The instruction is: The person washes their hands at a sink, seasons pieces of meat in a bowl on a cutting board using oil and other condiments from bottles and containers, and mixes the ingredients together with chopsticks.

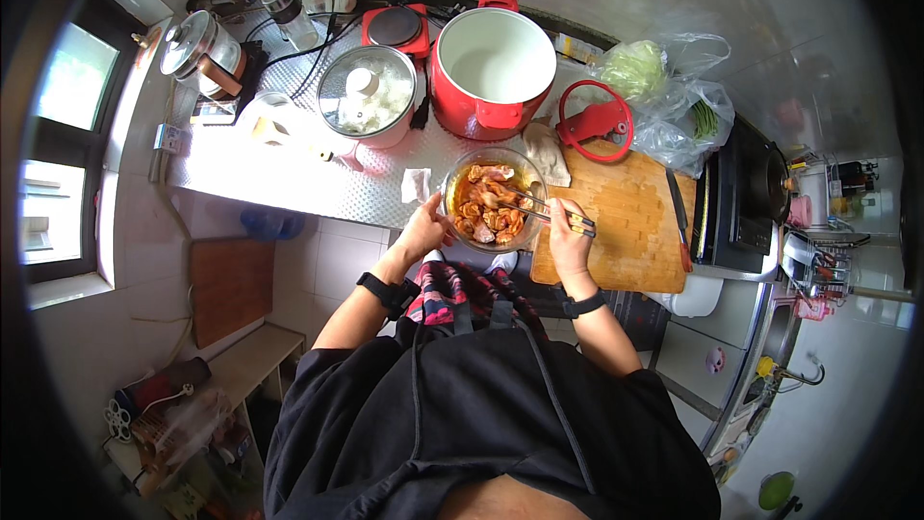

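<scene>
A clear glass bowl (pixel 532 232) of raw, sauce-coated meat pieces (pixel 489 208), which look like chicken, stands at the counter's front edge, beside the cutting board. My left hand (pixel 424 229) grips the bowl's left rim. A pair of dark chopsticks (pixel 580 222) is held in my right hand (pixel 568 238), their tips among the meat. To the bowl's left lies a white paper piece (pixel 416 185). Behind its right side a beige cloth (pixel 546 153) rests partly by the wooden cutting board (pixel 621 231). Both wrists wear black bands.
Behind the bowl stand a large red pot (pixel 494 115) and a lidded pink pot (pixel 368 97). A red-rimmed lid (pixel 595 123) and a knife (pixel 677 202) lie on the board. Bagged vegetables (pixel 678 123) are at the back right, near a black stove (pixel 740 195). A glass kettle (pixel 202 50) stands far left.
</scene>
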A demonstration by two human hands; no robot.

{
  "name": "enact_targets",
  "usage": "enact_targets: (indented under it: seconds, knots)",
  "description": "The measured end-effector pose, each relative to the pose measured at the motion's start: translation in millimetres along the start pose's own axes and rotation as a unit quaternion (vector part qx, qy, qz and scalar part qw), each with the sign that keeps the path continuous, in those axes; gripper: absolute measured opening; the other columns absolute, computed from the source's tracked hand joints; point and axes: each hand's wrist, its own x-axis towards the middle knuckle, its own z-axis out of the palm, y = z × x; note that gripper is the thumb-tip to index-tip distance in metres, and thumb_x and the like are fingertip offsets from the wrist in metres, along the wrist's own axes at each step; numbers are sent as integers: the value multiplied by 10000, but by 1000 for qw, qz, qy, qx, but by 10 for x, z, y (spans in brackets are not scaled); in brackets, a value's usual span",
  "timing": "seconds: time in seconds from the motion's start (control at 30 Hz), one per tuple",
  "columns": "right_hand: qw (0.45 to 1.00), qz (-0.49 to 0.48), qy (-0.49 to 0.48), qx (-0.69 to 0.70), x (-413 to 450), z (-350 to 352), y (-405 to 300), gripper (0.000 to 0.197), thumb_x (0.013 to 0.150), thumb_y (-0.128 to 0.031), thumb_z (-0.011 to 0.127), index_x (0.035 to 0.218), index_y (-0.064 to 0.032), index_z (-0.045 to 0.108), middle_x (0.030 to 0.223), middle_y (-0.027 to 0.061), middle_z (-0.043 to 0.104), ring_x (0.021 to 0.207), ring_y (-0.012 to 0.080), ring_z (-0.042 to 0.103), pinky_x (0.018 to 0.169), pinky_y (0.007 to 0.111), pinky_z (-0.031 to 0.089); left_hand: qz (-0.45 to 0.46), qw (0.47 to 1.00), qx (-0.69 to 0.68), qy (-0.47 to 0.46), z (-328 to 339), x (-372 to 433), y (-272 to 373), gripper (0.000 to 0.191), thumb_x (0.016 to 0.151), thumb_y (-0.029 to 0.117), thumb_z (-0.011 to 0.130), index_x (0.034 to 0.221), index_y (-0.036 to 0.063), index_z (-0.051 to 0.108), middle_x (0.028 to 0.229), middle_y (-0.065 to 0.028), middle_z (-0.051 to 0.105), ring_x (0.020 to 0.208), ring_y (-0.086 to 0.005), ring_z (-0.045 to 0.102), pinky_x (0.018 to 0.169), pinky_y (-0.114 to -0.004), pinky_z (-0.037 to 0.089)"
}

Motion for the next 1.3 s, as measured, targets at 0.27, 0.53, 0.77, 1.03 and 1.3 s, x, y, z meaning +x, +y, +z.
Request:
enact_targets:
  seconds: [0.27, 0.53, 0.77, 1.03, 1.3]
  knots:
    - [974, -99, -168, -114, -287, 160, -273, 109, 759, -75, 482, 718, 17, 524, 635, 68, 527, 582, 135, 519, 516, 229, 416, -1, 1000, 0, 6, -12, 15, 3, 565, 764, 124, 458, 1203, -24, 134, 572, -78, 524, 431, -118, 486, 375, -215, 363]
    - [976, -111, -96, -158, -84, -61, -375, 66, 719, -74, 525, 718, -8, 529, 645, 103, 521, 566, 206, 512, 510, 261, 398, -2, 1000, -15, 1, 4, -13, 15, 566, 763, 118, 460, 1200, -35, 134, 571, -81, 521, 432, -122, 489, 391, -228, 375]
    - [984, -78, -23, -156, 48, -220, 17, 123, 754, -83, 503, 750, 39, 518, 654, 62, 531, 567, 111, 521, 515, 213, 437, 50, 999, 14, 3, 14, -15, -17, 570, 765, 113, 456, 1203, -31, 121, 580, -86, 528, 433, -125, 492, 379, -221, 368]
    - [986, -105, -119, -46, -340, 108, -308, 68, 727, -53, 524, 716, 14, 527, 602, 70, 518, 525, 137, 509, 481, 225, 397, 31, 999, 16, 1, 9, -52, -15, 546, 769, 109, 447, 1199, -23, 136, 589, -95, 539, 444, -129, 503, 373, -219, 367]
    - [982, -101, -60, -151, -117, -160, -279, 67, 712, -62, 528, 711, 4, 519, 609, 114, 500, 552, 234, 506, 486, 267, 393, 66, 997, 38, 8, 14, -52, 2, 538, 771, 118, 447, 1197, -18, 148, 589, -92, 546, 449, -125, 507, 374, -217, 369]
